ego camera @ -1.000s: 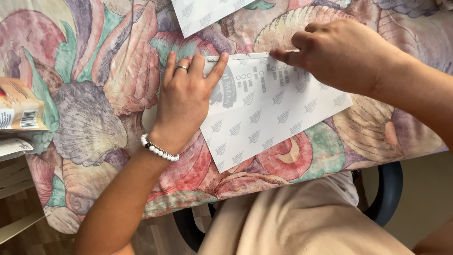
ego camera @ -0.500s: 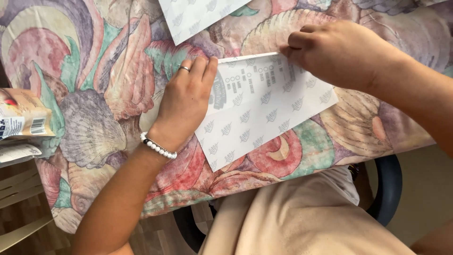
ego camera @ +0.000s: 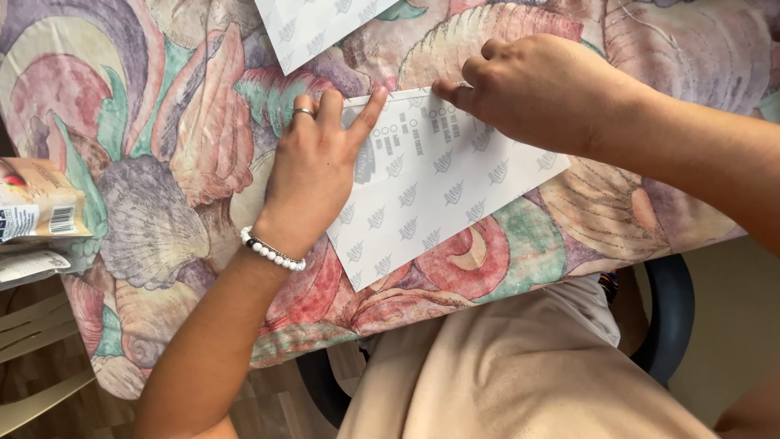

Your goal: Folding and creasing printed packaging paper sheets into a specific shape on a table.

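The white sheet is pinned flat under left hand; its far edge is pinched by right hand, long axis running near-left to far-right.

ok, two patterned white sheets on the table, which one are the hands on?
The lower sheet, near the table edge: the left hand lies flat on its left side, the right hand presses its top edge. The other sheet at the top is untouched.
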